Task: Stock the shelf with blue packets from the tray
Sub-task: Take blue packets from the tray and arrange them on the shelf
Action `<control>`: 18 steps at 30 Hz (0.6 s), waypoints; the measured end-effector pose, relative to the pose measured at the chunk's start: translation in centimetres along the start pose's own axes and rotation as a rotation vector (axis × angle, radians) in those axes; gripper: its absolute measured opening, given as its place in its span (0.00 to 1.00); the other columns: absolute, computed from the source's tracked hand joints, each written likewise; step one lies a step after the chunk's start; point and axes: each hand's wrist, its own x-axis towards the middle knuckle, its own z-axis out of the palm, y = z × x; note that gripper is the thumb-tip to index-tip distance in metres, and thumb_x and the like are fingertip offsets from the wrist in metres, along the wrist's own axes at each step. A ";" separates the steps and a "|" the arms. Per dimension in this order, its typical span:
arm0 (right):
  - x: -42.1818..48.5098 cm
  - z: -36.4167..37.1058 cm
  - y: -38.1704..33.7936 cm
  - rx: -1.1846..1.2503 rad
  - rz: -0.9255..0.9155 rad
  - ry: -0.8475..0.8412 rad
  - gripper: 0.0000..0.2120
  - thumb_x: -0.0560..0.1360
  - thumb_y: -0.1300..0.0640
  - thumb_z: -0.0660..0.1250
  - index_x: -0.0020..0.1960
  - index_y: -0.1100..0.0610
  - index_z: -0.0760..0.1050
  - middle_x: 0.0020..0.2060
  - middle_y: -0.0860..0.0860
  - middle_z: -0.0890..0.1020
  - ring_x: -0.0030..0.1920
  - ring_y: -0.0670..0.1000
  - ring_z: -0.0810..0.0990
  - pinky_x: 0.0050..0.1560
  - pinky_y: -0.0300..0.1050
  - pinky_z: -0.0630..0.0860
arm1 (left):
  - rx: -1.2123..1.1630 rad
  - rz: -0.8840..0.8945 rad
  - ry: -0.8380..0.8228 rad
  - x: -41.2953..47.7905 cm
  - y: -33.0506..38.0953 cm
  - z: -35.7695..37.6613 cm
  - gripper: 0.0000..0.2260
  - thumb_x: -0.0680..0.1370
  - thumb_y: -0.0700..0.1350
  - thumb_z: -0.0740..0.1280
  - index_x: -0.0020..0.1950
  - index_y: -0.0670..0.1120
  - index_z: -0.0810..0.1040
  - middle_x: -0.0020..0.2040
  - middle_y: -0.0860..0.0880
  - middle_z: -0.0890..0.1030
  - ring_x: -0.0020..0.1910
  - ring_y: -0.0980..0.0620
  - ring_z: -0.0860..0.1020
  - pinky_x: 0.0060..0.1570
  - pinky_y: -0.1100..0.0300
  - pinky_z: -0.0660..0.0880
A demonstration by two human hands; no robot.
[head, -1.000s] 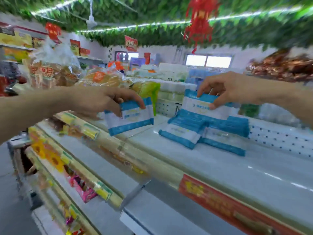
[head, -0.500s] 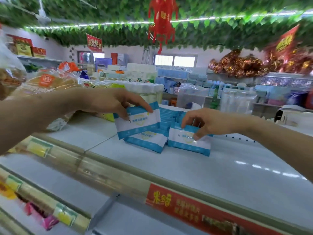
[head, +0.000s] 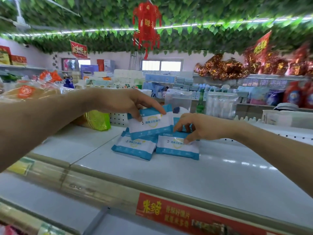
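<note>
Left hand [head: 128,104] pinches 1 blue packet [head: 150,122]; right hand [head: 194,128] grips another packet [head: 177,146] on shelf [head: 220,175].

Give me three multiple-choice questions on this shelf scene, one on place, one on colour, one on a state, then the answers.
1. Where does the shiny yellow-green bag sit relative to the blue-and-white packets?
A left
B right
C on top

2. What colour is the paper lantern overhead?
A gold
B red
C blue

3. What is the left hand doing?
A resting flat
B holding a packet raised
C empty

Answers: 1 A, the bag lies left of the pile; 2 B, plainly red; 3 B, its grip pinches the packet above the white shelf.
</note>
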 end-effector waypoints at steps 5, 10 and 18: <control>-3.4 -2.1 2.1 0.011 0.048 0.170 0.19 0.77 0.54 0.74 0.56 0.32 0.73 0.53 0.39 0.76 0.48 0.40 0.77 0.49 0.39 0.76 | 0.035 0.058 -0.127 4.6 1.5 2.8 0.29 0.78 0.27 0.65 0.68 0.57 0.81 0.68 0.58 0.80 0.64 0.56 0.81 0.56 0.54 0.83; -7.0 -3.3 4.3 -0.031 0.127 0.288 0.18 0.77 0.53 0.74 0.61 0.35 0.78 0.51 0.37 0.79 0.47 0.41 0.78 0.53 0.45 0.80 | 0.129 0.101 -0.224 8.1 0.0 5.5 0.27 0.78 0.28 0.68 0.69 0.54 0.81 0.68 0.59 0.79 0.65 0.57 0.78 0.64 0.55 0.79; -9.1 -3.8 4.2 -0.032 0.130 0.333 0.16 0.76 0.53 0.74 0.59 0.36 0.79 0.51 0.38 0.81 0.48 0.39 0.78 0.52 0.44 0.80 | 0.328 0.201 -0.164 8.9 -1.5 6.3 0.28 0.76 0.32 0.72 0.68 0.60 0.80 0.62 0.63 0.73 0.60 0.64 0.71 0.60 0.63 0.68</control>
